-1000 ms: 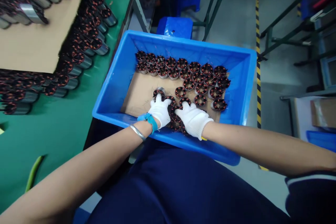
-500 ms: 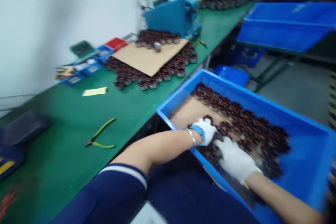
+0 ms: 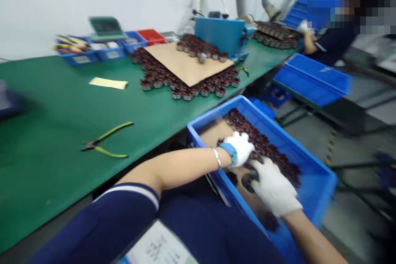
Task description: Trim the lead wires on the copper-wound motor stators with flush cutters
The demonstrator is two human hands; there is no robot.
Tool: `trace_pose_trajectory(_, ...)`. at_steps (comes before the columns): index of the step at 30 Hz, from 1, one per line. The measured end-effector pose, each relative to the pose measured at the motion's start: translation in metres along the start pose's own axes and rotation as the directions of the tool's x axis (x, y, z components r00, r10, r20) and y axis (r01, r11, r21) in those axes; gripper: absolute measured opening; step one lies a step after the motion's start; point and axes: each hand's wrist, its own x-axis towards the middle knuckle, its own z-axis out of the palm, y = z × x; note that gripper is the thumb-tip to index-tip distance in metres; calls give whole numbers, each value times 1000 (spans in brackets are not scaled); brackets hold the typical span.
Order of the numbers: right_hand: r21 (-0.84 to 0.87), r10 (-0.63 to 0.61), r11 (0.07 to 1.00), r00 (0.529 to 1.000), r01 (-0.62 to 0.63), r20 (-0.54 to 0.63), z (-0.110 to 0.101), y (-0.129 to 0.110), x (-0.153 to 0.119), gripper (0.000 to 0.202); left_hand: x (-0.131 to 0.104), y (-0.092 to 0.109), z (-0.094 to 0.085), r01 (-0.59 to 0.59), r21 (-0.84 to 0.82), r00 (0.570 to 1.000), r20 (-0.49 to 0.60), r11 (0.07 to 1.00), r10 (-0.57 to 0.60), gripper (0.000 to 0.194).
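White-gloved, left hand (image 3: 241, 147) and right hand (image 3: 274, 185) touch wound motor stators (image 3: 262, 142) in the blue plastic crate (image 3: 320, 185) beside the front edge of the desk (image 3: 151, 117); I cannot tell whether either grip is clamped.

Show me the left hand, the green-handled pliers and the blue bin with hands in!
Left hand (image 3: 241, 147): head view, back of the glove.
Pliers (image 3: 93, 144): head view, near the pivot.
Blue bin (image 3: 314, 179): head view, inner wall.
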Motion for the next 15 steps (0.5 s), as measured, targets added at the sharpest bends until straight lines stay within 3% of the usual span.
trace_pose_trajectory(4,-63,41,997,997,-45,-58,-40,-14,10,45,-1,-14,-32,11,-2,997,-77,1000,-11,35)
trace_pose_trajectory(9,-169,-124,980,986,104,-113,-79,-43,39,52,-35,-42,-79,172,33,970,-179,985,-163,40)
trace_pose_trajectory(12,-212,-308,937,942,276,-134,-98,-85,76,52,-74,-76,-106,340,46,918,-231,939,-321,39)
trace_pose_trajectory(15,-230,-513,847,850,479,-118,-113,-159,118,51,-129,-130,-124,535,35,822,-253,844,-510,45)
